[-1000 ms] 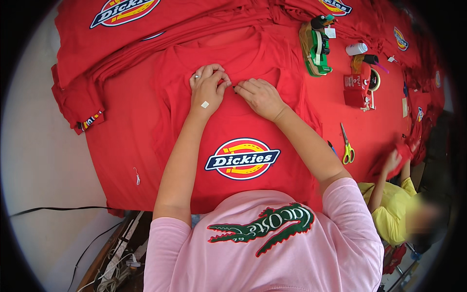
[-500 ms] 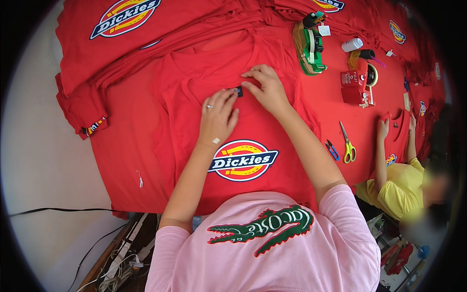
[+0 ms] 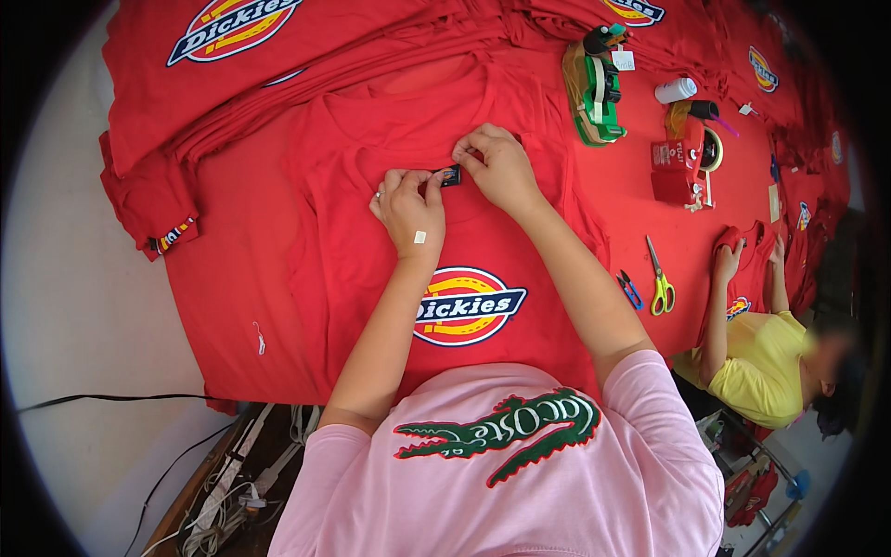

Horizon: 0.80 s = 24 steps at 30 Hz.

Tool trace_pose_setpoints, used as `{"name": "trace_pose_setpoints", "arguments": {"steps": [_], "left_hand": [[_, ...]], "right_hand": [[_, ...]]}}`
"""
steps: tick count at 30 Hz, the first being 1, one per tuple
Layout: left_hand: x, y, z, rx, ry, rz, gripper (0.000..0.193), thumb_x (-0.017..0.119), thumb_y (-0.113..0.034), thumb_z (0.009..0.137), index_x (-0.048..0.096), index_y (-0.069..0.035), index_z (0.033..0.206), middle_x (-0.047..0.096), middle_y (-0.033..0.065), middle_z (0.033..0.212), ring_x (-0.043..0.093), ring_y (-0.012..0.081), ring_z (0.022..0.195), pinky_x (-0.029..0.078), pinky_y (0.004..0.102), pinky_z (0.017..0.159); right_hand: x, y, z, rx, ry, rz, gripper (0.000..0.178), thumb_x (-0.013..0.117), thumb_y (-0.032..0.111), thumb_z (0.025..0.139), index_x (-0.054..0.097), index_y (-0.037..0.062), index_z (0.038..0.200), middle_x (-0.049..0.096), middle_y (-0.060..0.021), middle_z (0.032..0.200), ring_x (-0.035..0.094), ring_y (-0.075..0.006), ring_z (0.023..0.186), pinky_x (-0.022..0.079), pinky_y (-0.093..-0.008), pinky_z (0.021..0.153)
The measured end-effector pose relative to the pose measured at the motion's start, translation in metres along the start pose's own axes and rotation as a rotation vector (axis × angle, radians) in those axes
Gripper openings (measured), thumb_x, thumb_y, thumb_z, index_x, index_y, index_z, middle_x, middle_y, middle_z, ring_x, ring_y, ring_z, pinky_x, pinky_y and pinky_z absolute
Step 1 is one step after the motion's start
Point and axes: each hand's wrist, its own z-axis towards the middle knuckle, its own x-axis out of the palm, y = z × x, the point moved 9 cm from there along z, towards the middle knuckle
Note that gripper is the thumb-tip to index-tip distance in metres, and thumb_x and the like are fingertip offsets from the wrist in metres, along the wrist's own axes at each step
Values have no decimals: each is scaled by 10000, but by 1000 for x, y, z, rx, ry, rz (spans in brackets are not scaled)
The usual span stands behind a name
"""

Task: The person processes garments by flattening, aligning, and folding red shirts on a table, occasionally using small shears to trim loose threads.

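A red shirt (image 3: 371, 278) lies spread in front of me on the red-covered table, its round neckline toward the far side and an oval logo print on its chest. Inside the neckline sits a small dark neck label (image 3: 451, 175). My left hand (image 3: 408, 213), with a small pale patch on its back, pinches at the label's left end. Thumb and forefinger of my right hand (image 3: 501, 172) are pressed together just above the label's right end; whatever lies between them is too small to make out.
Red shirts (image 3: 213, 84) are piled along the far side. To the right lie yellow-handled scissors (image 3: 661, 290), blue thread snips (image 3: 630, 290), a green tape dispenser (image 3: 596, 107), a red tape dispenser (image 3: 682, 165) and a white spool (image 3: 676, 90). A co-worker in yellow (image 3: 756, 362) handles another shirt.
My left hand has turned and drawn slightly left and down, its fingers now more curled at the label. My right hand has shifted slightly left, its thumb and forefinger closing together.
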Motion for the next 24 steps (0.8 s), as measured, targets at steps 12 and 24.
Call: {"name": "trace_pose_setpoints", "arguments": {"steps": [12, 24], "left_hand": [[-25, 15, -6, 191, -24, -146, 256, 767, -260, 961, 757, -128, 1180, 646, 87, 1211, 597, 291, 1170, 409, 481, 1026], [-21, 0, 15, 477, 248, 59, 367, 679, -282, 1014, 723, -172, 1362, 475, 106, 1648, 375, 358, 1555, 197, 573, 1283]], "right_hand": [[-27, -16, -27, 146, -99, 285, 169, 760, 72, 882, 779, 75, 1050, 667, -96, 953, 685, -278, 849, 554, -345, 745], [-20, 2, -58, 121, -138, 33, 186, 750, 126, 893, 784, 77, 1069, 674, -92, 848, 675, -253, 722, 545, -400, 658]]}}
